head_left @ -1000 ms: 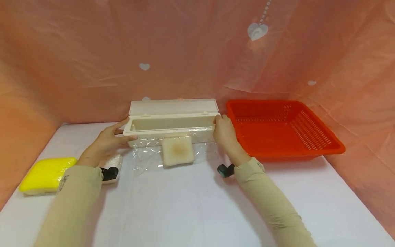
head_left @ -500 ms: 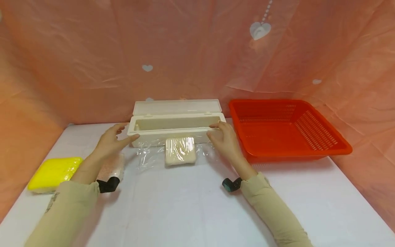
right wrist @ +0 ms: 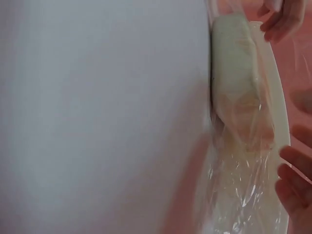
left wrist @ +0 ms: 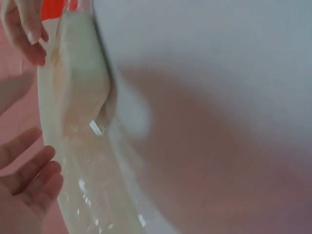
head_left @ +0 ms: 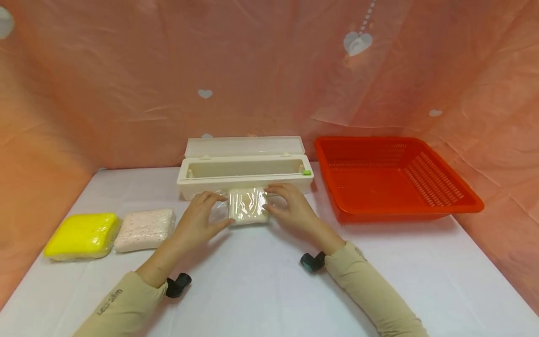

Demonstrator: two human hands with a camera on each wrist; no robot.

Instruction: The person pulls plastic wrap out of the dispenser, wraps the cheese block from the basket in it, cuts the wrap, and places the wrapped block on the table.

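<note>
A cream-white square block (head_left: 248, 206), like a thick slice of bread, lies in front of the long white cling film box (head_left: 246, 180). Shiny clear cling film (left wrist: 85, 195) covers it and spreads out to both sides. My left hand (head_left: 204, 217) is at the block's left edge, thumb and fingers spread. On the opposite edge, my right hand (head_left: 294, 210) has its fingers extended around the corner area. Both wrist views show loosely bent fingers beside the film, gripping nothing. Firm contact with the block cannot be made out.
The box's lid (head_left: 245, 146) stands raised, with a green slider (head_left: 307, 172) at the right end of its rail. A red basket (head_left: 345, 206) stands to the right. At left lie a yellow wrapped block (head_left: 82, 235) and a pink speckled wrapped block (head_left: 144, 230).
Both hands have left the box's ends and come inward to the block's sides. The film has come down over the block. The green slider and pink block are now uncovered.
</note>
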